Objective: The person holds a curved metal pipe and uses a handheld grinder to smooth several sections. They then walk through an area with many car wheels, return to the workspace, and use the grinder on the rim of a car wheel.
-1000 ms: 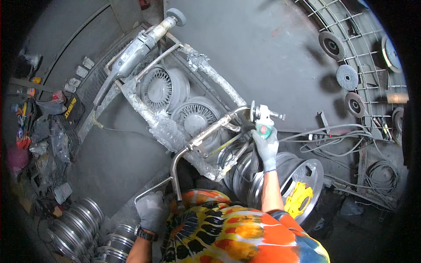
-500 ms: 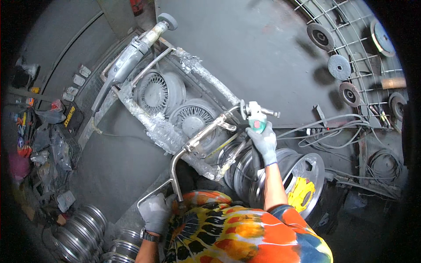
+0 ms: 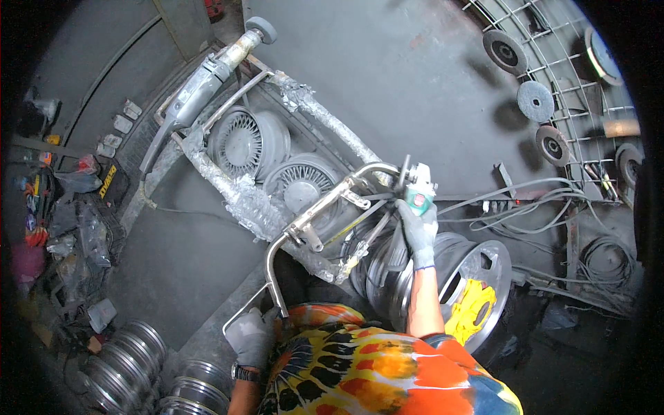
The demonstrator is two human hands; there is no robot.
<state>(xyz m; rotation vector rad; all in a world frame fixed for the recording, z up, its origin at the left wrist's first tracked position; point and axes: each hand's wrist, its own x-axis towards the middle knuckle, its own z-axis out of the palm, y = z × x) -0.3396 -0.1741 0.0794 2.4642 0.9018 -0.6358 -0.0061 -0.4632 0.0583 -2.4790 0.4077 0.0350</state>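
My left hand, in a grey glove, is closed around the thin rod at the near end of a bent shiny metal tube frame. The frame slants up to the right and lies across a stand crusted with silvery material. My right hand, also gloved, is wrapped around an angle grinder with a green body and silver head. Its disc stands edge-on beside the tube's far bend. Whether disc and metal touch, I cannot tell.
Two finned wheel rims sit inside the stand. A larger grey power tool is fixed at its far left. Beside my right arm lies a rim with a yellow cloth-like item. Discs hang on a wire rack; cables run right.
The tube frame has turned in my left hand, and a flat tab now shows on its underside. My right hand and the grinder have shifted slightly right.
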